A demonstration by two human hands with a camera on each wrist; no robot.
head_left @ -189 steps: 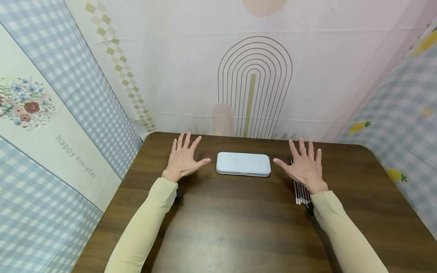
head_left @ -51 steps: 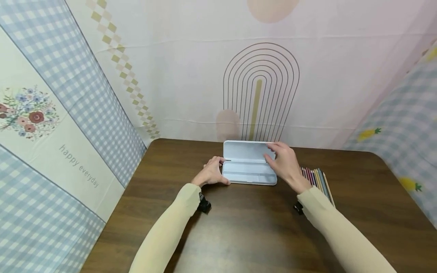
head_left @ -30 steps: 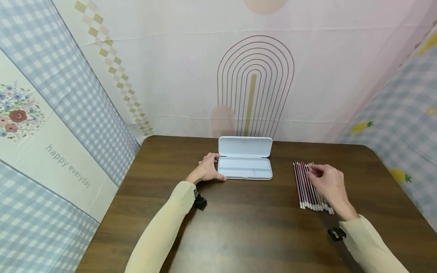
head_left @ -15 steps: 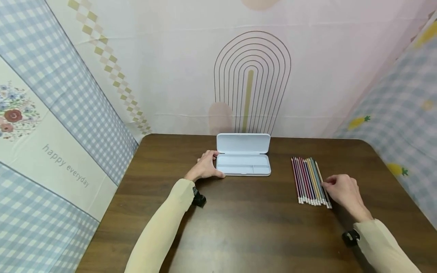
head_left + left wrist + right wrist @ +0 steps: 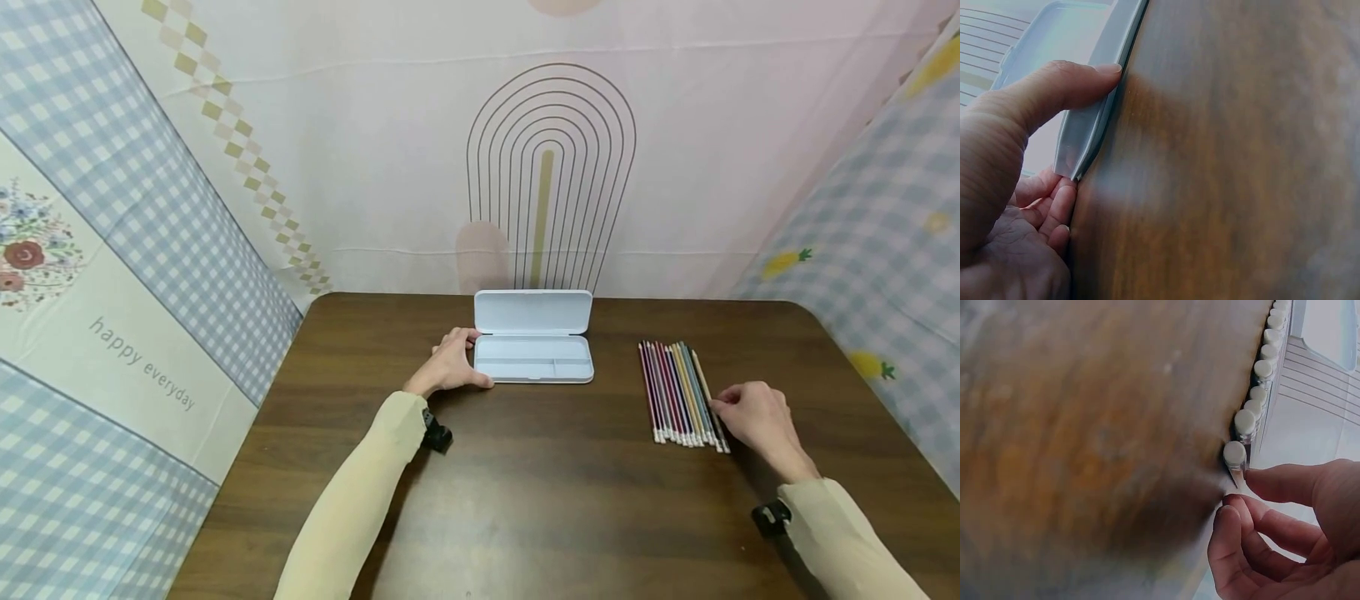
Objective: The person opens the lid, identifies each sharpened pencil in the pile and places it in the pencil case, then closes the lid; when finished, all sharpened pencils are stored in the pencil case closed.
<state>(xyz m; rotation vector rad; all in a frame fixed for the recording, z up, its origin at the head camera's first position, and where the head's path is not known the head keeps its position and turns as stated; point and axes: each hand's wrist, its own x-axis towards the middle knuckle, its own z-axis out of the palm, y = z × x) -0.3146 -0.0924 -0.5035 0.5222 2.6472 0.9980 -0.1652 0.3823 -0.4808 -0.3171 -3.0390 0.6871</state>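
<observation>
A pale pencil case [image 5: 534, 348] lies with its lid raised at the back of the table, its divided tray bare. My left hand [image 5: 452, 363] grips the case's left end; in the left wrist view the thumb [image 5: 1079, 86] presses the front edge and the fingers curl at the end wall. To the right, a row of several pencils [image 5: 672, 392] lies side by side, white erasers towards me. My right hand [image 5: 757, 418] pinches the outermost right pencil [image 5: 702, 377] between thumb and fingertips. The right wrist view shows its white eraser [image 5: 1234, 453] just beside the fingertips.
The dark wooden table [image 5: 525, 500] carries the case and the pencils. A patterned white cloth [image 5: 390, 167] hangs right behind its far edge. Checked cloths hang on both sides. A black wrist camera [image 5: 437, 433] sits on the left wrist, another [image 5: 770, 518] on the right.
The case has been opened since the earliest frame, with the left hand coming to its left end. My right hand has moved from the lid across the pencils to the outermost right one.
</observation>
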